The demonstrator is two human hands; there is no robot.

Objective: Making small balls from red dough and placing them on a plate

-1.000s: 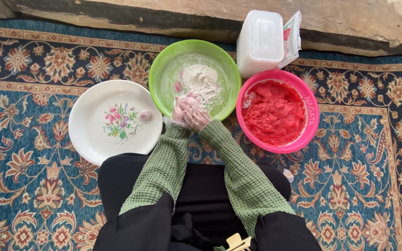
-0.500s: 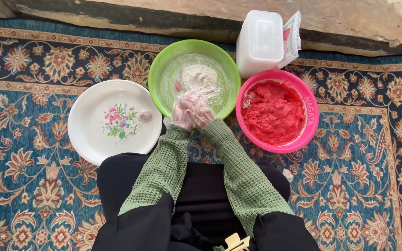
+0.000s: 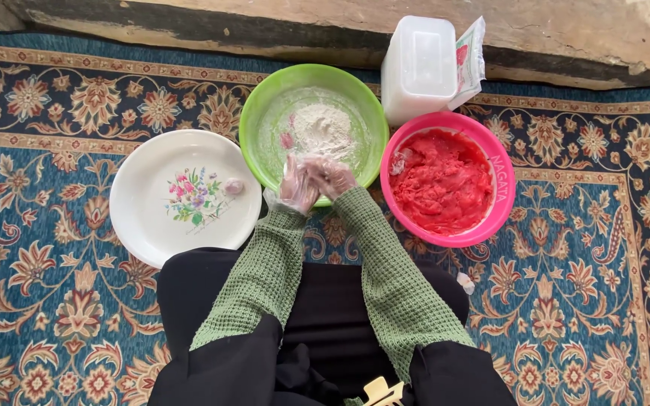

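Both my hands wear clear plastic gloves and are pressed together over the near rim of a green bowl [image 3: 261, 113]. My left hand [image 3: 295, 186] cups against my right hand [image 3: 331, 177]; whatever lies between the palms is hidden. White flour [image 3: 323, 126] is heaped in the green bowl, with a small pink lump [image 3: 287, 140] at its left edge. To the right, touching the green bowl, a pink bowl [image 3: 502, 188] holds a red minced mixture [image 3: 441, 180]. On the left, a white plate [image 3: 144, 218] with a flower print carries one small pale ball [image 3: 233, 186].
A white plastic tub [image 3: 417, 68] and a small packet [image 3: 469, 60] stand behind the bowls against a stone ledge [image 3: 189, 22]. Everything rests on a blue patterned carpet [image 3: 603, 286]. My knees in black cloth fill the near edge. A small white scrap [image 3: 466, 283] lies by my right knee.
My hands stay pressed together at the green bowl's near rim and have shifted slightly against each other. Bowls, plate and ball have not moved.
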